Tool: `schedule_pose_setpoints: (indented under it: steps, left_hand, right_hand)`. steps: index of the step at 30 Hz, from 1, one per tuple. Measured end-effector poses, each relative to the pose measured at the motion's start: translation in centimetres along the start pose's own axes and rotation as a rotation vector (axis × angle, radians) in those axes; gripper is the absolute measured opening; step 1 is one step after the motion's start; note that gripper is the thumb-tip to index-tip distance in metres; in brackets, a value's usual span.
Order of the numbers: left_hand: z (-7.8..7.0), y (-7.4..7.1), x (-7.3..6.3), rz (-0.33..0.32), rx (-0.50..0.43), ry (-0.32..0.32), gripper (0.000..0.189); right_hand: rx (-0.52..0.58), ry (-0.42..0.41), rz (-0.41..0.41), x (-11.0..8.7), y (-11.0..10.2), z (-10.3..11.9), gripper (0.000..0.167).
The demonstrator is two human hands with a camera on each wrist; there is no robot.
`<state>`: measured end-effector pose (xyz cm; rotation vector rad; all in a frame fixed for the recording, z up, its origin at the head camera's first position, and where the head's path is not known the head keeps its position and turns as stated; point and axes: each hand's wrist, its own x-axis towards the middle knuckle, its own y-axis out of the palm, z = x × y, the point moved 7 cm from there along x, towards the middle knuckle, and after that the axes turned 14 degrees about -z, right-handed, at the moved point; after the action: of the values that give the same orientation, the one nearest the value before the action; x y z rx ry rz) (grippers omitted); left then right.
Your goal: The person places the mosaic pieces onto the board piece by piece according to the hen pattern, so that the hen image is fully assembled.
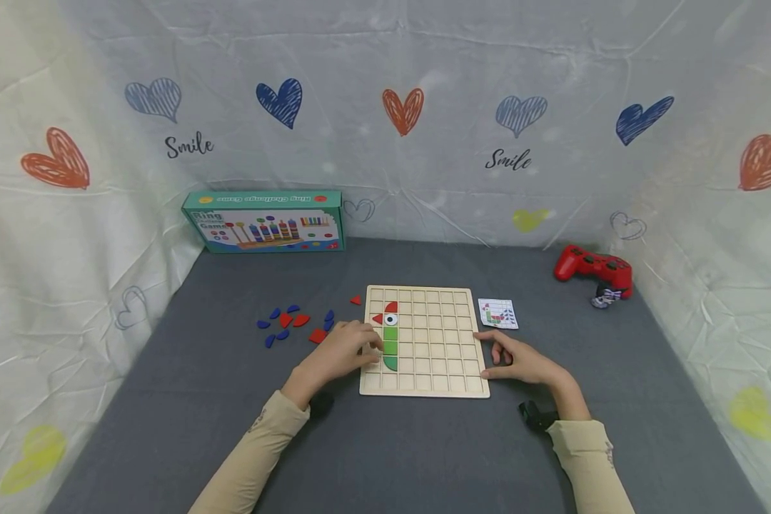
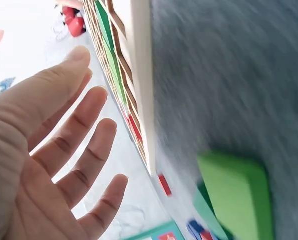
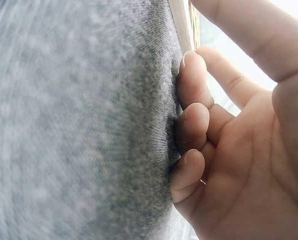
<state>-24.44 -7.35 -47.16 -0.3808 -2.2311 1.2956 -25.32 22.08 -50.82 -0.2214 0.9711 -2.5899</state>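
Observation:
A square wooden grid board (image 1: 437, 343) lies on the grey cloth. In its left columns are a red quarter piece (image 1: 391, 307), a red triangle (image 1: 378, 318), an eye tile (image 1: 390, 319), green squares (image 1: 390, 333) and a green quarter piece (image 1: 391, 363). My left hand (image 1: 343, 348) hovers by the board's left edge; in the left wrist view its fingers are spread with nothing between them. Against the board's right edge, my right hand (image 1: 520, 359) rests its index finger and thumb, while the other fingers are curled under.
Loose blue pieces (image 1: 283, 334) and red pieces (image 1: 301, 320) lie left of the board. Green pieces (image 2: 238, 195) sit beneath the left hand. A pattern card (image 1: 497, 313) is at right, a red game controller (image 1: 594, 268) farther back, and a game box (image 1: 266, 223) at back left.

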Motion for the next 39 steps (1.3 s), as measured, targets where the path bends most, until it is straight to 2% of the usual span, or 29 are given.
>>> schedule_pose_setpoints:
  steps: [7,14,25,34,39]
  left_hand:
    - [2.1,-1.3,-1.4,-0.018,0.039,-0.068,0.013]
    - [3.7,-2.1,-3.1,0.005,0.049,-0.122,0.017]
    - [4.7,-3.5,-5.1,0.027,0.031,-0.097,0.019]
    - [4.8,-4.0,-5.7,0.019,0.019,-0.072,0.022]
    - [4.9,-4.0,-5.9,0.036,0.029,-0.083,0.023]
  right_hand:
    - [0.001,-0.003,-0.003,-0.1,0.0,0.1,0.069]
    - [0.006,0.000,0.002,-0.1,0.0,0.2,0.068]
    - [-0.013,0.003,-0.007,0.1,0.0,-0.1,0.068]
    - [-0.013,0.001,-0.007,0.0,0.0,-0.1,0.068]
    - [-0.015,0.003,-0.004,0.1,0.0,-0.2,0.068]
